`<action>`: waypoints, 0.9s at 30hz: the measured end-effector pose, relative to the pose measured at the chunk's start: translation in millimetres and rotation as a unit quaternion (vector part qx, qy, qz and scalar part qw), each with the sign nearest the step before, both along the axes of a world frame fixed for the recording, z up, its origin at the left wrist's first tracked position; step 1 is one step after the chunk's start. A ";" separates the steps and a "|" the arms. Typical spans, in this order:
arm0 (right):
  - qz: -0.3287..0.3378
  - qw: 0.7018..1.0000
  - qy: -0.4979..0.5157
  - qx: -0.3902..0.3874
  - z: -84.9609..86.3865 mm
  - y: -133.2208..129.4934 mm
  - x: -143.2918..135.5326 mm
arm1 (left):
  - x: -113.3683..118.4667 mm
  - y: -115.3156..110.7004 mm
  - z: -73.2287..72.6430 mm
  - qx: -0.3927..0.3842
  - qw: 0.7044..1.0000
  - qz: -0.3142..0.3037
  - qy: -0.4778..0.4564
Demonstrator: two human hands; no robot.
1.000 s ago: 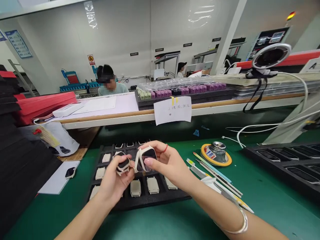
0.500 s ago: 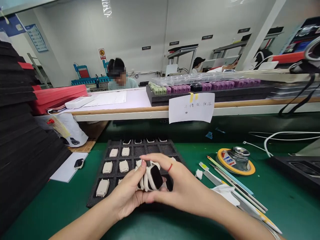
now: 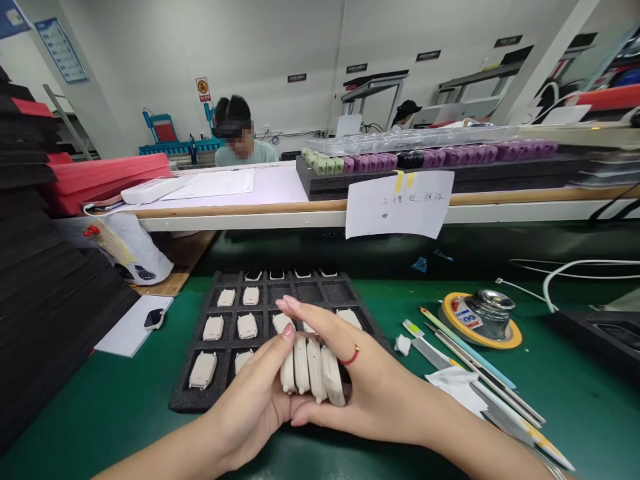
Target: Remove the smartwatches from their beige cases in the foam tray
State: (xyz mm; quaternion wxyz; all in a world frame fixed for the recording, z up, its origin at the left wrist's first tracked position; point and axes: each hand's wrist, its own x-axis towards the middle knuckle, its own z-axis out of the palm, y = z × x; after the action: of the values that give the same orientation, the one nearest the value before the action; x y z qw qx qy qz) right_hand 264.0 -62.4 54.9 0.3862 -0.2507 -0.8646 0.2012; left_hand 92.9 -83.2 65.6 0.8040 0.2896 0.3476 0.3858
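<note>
Between my left hand point(image 3: 255, 393) and my right hand point(image 3: 380, 380) is a row of several off-white smartwatch cases point(image 3: 313, 370), pressed face to face and standing on edge. My left thumb rests on the near-left end of the row. The fingers of my right hand arch over its top and right side, with the thumb underneath. Just behind the hands lies a black foam tray point(image 3: 310, 293) with square compartments. Similar off-white cases point(image 3: 203, 370) sit in many of them, and dark-faced ones line its far row. My hands hide part of the tray.
A lone watch point(image 3: 154, 319) lies on white paper at left, beside stacked black foam point(image 3: 30, 320). To the right are a brush, tweezers-like tools point(image 3: 493, 373), a tissue point(image 3: 457, 387) and a metal-topped glass bottle point(image 3: 493, 313). A shelf point(image 3: 260, 220) spans the back; a co-worker sits beyond.
The row of watch cases has been turned in my hands: a black face showed before, and now their off-white edges face me. My view has shifted slightly.
</note>
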 end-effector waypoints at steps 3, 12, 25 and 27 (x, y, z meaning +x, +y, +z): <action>0.016 1.000 0.005 -0.010 -1.8 -0.2 0.7 | 2.3 0.9 -2.3 -0.030 0.999 -0.013 -0.001; -0.045 0.986 -0.042 -0.155 0.8 0.2 -2.5 | 4.1 -2.4 -6.7 -0.010 0.999 0.029 0.012; 0.025 0.986 0.031 -0.160 2.0 -7.6 -5.3 | 2.3 -1.4 -16.2 0.104 0.980 0.000 0.167; 0.035 0.988 0.061 -0.136 -0.7 -5.6 -5.7 | 0.4 -3.4 -12.6 0.109 0.985 0.005 0.130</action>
State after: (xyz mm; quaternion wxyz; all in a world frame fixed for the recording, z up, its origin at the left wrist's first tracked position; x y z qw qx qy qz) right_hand 258.4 -68.1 54.3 0.3929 -0.2578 -0.8124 0.3452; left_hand 93.3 -86.6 53.0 0.7134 0.4218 0.4065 0.3846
